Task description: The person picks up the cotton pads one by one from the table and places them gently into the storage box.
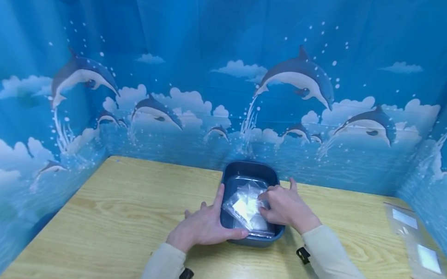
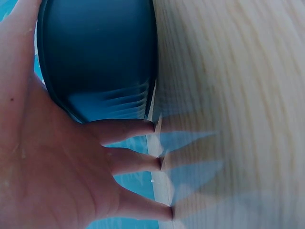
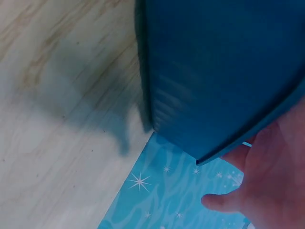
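Note:
A dark blue plastic bin (image 1: 265, 242) sits on the wooden table, with several clear zip bags (image 1: 245, 205) piled inside. My left hand (image 1: 206, 226) spreads along the bin's left side, forefinger by the wall and thumb over the front rim. In the left wrist view, the straight fingers (image 2: 136, 160) of that hand stand beside the bin's wall (image 2: 100, 62). Over the right rim reaches my right hand (image 1: 286, 207), its curled fingers and thumb pinching the edge of a clear zip bag. The right wrist view shows its little finger sticking out; the bin's wall (image 3: 214, 71) hides its fingertips there.
Two flat clear zip bags with white labels (image 1: 428, 258) lie at the table's right edge. Behind the table (image 1: 134, 221) hangs a blue curtain (image 1: 202, 39) printed with dolphins, which also runs along both sides. The bin stands close to the table's back edge.

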A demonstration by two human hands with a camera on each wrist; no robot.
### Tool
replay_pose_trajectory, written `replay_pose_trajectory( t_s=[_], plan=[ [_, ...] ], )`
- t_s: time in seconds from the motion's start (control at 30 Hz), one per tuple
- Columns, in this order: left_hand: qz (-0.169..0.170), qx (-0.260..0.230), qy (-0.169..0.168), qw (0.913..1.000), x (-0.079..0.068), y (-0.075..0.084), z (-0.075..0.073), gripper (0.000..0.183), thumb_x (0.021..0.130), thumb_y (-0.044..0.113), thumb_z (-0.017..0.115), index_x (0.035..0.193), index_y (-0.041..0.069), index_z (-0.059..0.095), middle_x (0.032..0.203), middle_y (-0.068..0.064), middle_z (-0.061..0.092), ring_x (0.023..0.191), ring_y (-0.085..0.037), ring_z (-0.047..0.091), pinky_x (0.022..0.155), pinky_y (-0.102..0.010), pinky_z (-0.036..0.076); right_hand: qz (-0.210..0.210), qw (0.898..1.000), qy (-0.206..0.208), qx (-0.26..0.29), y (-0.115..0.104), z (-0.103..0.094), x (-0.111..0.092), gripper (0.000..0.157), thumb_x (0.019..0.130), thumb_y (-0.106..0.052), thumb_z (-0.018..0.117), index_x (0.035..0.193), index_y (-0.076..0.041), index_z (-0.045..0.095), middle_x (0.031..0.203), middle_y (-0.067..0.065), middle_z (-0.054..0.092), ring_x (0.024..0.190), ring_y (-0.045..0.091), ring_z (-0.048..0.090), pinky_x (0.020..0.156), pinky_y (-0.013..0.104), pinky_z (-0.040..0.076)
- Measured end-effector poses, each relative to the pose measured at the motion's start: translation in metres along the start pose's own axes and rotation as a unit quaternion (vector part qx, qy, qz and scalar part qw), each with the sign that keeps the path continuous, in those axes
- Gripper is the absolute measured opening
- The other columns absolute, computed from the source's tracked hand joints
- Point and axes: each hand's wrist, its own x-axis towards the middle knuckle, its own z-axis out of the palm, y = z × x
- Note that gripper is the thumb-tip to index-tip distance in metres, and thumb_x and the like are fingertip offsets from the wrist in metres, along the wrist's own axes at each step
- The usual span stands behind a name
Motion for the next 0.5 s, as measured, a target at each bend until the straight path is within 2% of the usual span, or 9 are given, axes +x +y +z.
replay_pose_trajectory(
  t_s=[0.1, 0.2, 0.37, 0.5],
  plan=[
    [0.001, -0.001, -0.001, 1.0000, 0.000, 0.001, 0.000, 0.137, 0.069, 0.093, 0.059, 0.165, 0.026, -0.012, 0.160, -0.021, 0.042, 0.149, -0.052, 0.034, 0.112, -0.084, 0.018, 0.000, 1.000, 0.004, -0.002, 0.000, 0.000, -0.001, 0.025, 0.087, -0.031, 0.075, 0.109, -0.020, 0.080, 0.105, 0.004, 0.077, 0.103, 0.027, 0.072, 0.108, 0.085, 0.026],
    [-0.001, -0.002, -0.001, 1.0000, -0.001, 0.001, 0.000, 0.136, 0.070, 0.092, 0.060, 0.165, 0.026, -0.012, 0.161, -0.020, 0.042, 0.149, -0.053, 0.034, 0.112, -0.084, 0.019, -0.007, 1.000, 0.020, -0.007, 0.001, -0.003, -0.003, 0.026, 0.089, -0.031, 0.075, 0.111, -0.019, 0.080, 0.107, 0.005, 0.077, 0.104, 0.028, 0.071, 0.107, 0.082, 0.032],
    [-0.001, -0.002, -0.002, 1.0000, 0.000, 0.001, 0.000, 0.135, 0.071, 0.091, 0.061, 0.165, 0.027, -0.011, 0.162, -0.019, 0.041, 0.149, -0.052, 0.033, 0.113, -0.084, 0.018, -0.030, 0.997, 0.076, -0.006, 0.004, -0.007, -0.009, 0.025, 0.090, -0.031, 0.075, 0.111, -0.017, 0.080, 0.107, 0.006, 0.076, 0.101, 0.028, 0.072, 0.096, 0.064, 0.053],
    [0.000, -0.004, -0.001, 1.0000, 0.001, 0.000, 0.000, 0.134, 0.071, 0.090, 0.061, 0.165, 0.027, -0.011, 0.161, -0.019, 0.042, 0.149, -0.052, 0.033, 0.113, -0.084, 0.018, -0.043, 0.993, 0.110, -0.004, 0.009, -0.009, -0.017, 0.026, 0.090, -0.030, 0.076, 0.111, -0.015, 0.079, 0.107, 0.009, 0.076, 0.099, 0.029, 0.071, 0.087, 0.054, 0.059]
  ],
)
